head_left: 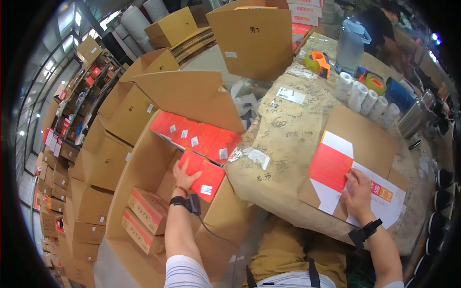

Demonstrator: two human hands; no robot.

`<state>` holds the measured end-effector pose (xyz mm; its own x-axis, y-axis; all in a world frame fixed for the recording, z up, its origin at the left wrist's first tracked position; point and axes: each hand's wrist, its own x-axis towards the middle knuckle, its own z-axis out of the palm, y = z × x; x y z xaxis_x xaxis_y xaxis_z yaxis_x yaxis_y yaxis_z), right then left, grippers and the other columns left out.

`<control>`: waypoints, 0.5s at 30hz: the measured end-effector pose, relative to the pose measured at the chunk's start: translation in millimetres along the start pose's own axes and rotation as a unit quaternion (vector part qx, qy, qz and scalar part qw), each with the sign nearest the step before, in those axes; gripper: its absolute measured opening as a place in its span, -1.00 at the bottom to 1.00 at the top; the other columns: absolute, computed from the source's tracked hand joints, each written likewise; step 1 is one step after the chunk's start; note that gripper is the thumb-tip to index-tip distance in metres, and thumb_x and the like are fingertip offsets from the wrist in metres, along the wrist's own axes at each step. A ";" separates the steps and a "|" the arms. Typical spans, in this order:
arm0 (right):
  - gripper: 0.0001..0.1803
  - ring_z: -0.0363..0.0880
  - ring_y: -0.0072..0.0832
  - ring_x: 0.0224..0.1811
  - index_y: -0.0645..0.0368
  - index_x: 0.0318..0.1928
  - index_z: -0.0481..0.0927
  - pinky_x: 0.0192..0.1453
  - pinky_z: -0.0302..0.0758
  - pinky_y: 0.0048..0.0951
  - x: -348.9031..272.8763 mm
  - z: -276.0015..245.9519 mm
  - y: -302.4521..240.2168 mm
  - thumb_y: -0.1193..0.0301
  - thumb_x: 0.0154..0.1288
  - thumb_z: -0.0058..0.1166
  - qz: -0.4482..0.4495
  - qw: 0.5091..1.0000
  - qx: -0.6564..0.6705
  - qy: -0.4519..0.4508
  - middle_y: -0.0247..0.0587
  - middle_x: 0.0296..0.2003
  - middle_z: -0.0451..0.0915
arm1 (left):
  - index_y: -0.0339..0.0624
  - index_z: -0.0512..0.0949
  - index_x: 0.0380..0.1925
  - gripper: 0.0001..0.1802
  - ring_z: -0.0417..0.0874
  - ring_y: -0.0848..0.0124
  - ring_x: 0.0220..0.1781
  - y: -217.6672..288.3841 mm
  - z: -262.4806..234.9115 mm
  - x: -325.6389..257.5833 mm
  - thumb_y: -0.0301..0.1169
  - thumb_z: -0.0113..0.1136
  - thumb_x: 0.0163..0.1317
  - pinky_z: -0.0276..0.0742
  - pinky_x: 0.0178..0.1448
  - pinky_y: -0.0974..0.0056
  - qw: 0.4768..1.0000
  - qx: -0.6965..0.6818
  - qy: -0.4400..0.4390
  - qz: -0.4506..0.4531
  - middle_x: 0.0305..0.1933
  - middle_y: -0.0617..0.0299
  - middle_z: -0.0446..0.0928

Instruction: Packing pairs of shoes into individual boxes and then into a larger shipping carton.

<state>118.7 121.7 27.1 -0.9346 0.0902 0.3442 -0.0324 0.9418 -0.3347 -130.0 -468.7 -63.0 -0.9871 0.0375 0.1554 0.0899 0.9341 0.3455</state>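
My left hand (185, 176) rests with spread fingers on the left end of a red box (207, 178) that carries a white label. That box sits slightly askew inside a large open carton (211, 218), against a row of red boxes (194, 136). At the table, my right hand (357, 194) has its fingers bent at the edge of a flat red-and-white box blank (331, 165), which lies over brown cardboard (362, 132). The undersides of my right fingers are hidden. Each wrist wears a black strap; a cable runs from the left one.
Two brown-and-red boxes (146, 210) lie lower in the carton. Paper rolls (357, 96), a tape dispenser (318, 62), a clear water jug (349, 50) and a steel flask (417, 115) stand on the paper-covered table (283, 125). Open cartons (126, 113) line the left. A person (377, 29) is at the far right.
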 end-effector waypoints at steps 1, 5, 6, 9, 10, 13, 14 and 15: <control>-0.46 0.28 -0.11 0.21 0.14 0.06 0.48 0.24 0.21 -0.12 -2.7 -2.5 7.6 0.25 0.02 0.17 0.003 1.000 -0.011 0.003 -0.05 0.15 0.35 | 0.24 0.13 0.38 0.17 -0.08 -0.15 0.46 12.1 7.7 4.2 0.06 0.52 -0.32 0.00 0.42 -0.17 1.000 -0.017 -0.006 0.007 0.44 -0.19 -0.09; -0.47 0.31 -0.11 0.18 0.13 0.05 0.47 0.22 0.23 -0.11 -7.1 -14.3 16.5 0.24 0.03 0.17 0.016 0.999 -0.045 0.017 -0.06 0.14 0.37 | 0.15 0.14 0.38 0.05 -0.27 -0.07 0.53 89.8 -18.6 10.1 0.05 0.43 -0.15 -0.18 0.47 -0.17 0.979 -0.014 -0.204 -0.003 0.50 -0.18 -0.22; -0.48 0.33 -0.10 0.16 0.13 0.05 0.47 0.21 0.24 -0.10 -7.5 -16.3 20.9 0.24 0.04 0.17 0.007 0.999 -0.038 0.025 -0.06 0.12 0.38 | 0.13 0.16 0.37 -0.01 -0.23 0.00 0.54 127.5 -22.9 8.4 -0.01 0.40 -0.10 -0.19 0.48 -0.17 0.988 -0.043 -0.146 0.020 0.48 -0.13 -0.11; -0.50 0.37 -0.07 0.10 0.13 0.04 0.46 0.18 0.28 -0.10 -7.4 -11.4 24.8 0.25 0.08 0.16 -0.001 0.999 0.009 0.043 -0.04 0.07 0.42 | 0.01 0.22 0.33 -0.18 -0.03 0.16 0.52 241.2 -35.0 -24.9 -0.26 0.33 0.03 -0.10 0.49 -0.06 0.985 -0.102 -0.075 0.121 0.42 0.03 0.17; -0.53 0.37 -0.06 0.11 0.14 0.04 0.47 0.19 0.29 -0.12 -6.4 -10.4 22.2 0.27 0.11 0.15 0.009 0.998 0.020 0.059 -0.03 0.07 0.42 | -0.05 0.25 0.31 -0.22 0.03 0.14 0.50 268.8 -29.4 -39.5 -0.33 0.30 0.04 -0.06 0.48 0.01 0.951 -0.225 -0.106 0.182 0.41 0.03 0.18; -0.57 0.36 -0.05 0.13 0.16 0.03 0.47 0.21 0.31 -0.16 -17.0 -7.5 30.1 0.32 0.15 0.14 0.055 0.986 0.084 0.136 -0.01 0.06 0.42 | -0.14 0.29 0.28 -0.29 0.13 0.11 0.46 337.4 26.7 -86.2 -0.46 0.24 0.05 0.03 0.47 0.11 0.835 -0.473 -0.176 0.218 0.38 0.03 0.22; -0.60 0.35 -0.04 0.15 0.18 0.03 0.47 0.21 0.31 -0.18 -22.2 -10.7 36.4 0.35 0.17 0.13 0.076 0.966 0.160 0.187 0.00 0.07 0.41 | -0.18 0.31 0.26 -0.32 0.17 0.11 0.44 351.5 41.1 -97.5 -0.52 0.20 0.05 0.07 0.45 0.14 0.770 -0.577 -0.206 0.176 0.37 0.03 0.23; -0.60 0.35 -0.04 0.15 0.18 0.03 0.47 0.21 0.31 -0.18 -37.6 -25.5 45.1 0.35 0.17 0.13 0.085 0.966 0.144 0.199 0.00 0.07 0.41 | -0.18 0.31 0.26 -0.32 0.17 0.11 0.44 367.9 44.7 -108.0 -0.52 0.20 0.05 0.07 0.45 0.14 0.759 -0.583 -0.218 0.190 0.37 0.03 0.23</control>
<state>161.5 169.0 21.4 -0.7272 0.4058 0.5537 -0.0416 0.7791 -0.6256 3.8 -113.3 5.9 -0.7881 0.5765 0.2156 0.1844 -0.1130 0.9763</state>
